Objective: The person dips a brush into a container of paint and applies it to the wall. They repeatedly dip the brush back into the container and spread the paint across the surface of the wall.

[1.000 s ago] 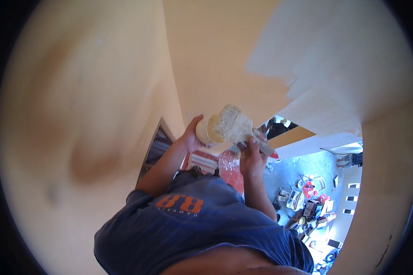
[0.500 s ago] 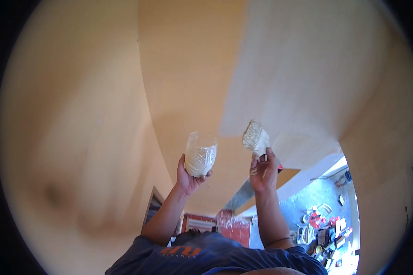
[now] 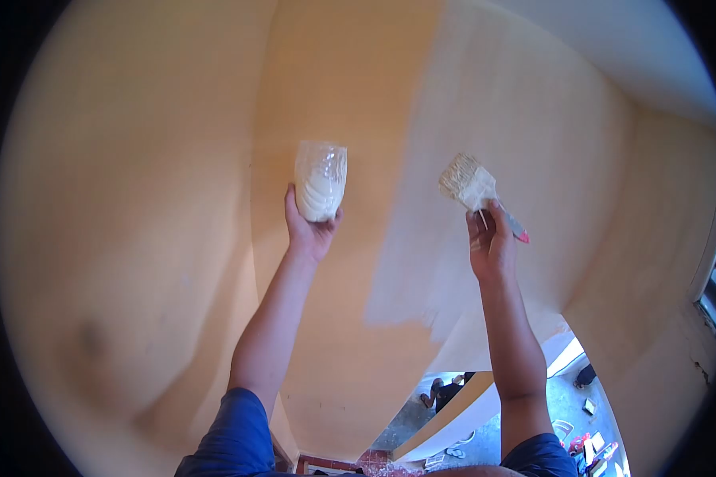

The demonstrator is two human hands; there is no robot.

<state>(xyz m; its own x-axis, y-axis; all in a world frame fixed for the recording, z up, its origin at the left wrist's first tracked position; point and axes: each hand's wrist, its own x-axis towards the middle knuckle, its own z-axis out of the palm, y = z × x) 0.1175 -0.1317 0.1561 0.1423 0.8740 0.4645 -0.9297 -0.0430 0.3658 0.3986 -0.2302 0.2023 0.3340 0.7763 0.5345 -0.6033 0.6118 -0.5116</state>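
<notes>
My left hand [image 3: 313, 232] grips the base of a clear cut plastic bottle [image 3: 323, 181], held upright with cream-white paint in its lower part. Raised to the right, my right hand [image 3: 493, 240] pinches a paintbrush [image 3: 471, 184] near its ferrule. Whitish paint coats its bristles, which point up and left, while a red-tipped handle end sticks out to the right behind my fingers. Behind both hands stands a wall, tan-orange on the left, with a broad pale painted area [image 3: 422, 262] on the right. The brush overlaps the pale area in this view.
A plain tan wall [image 3: 135, 199] rises close on my left. Below, past an opening, lies a grey floor [image 3: 569, 397] with clutter and red items [image 3: 593, 449] at lower right. A person in dark clothes [image 3: 447, 393] shows far down through the gap.
Both hands have risen in view with the bottle and the brush, and my arms stretch farther out. The brush has shifted right, and the view has tilted up, showing more ceiling.
</notes>
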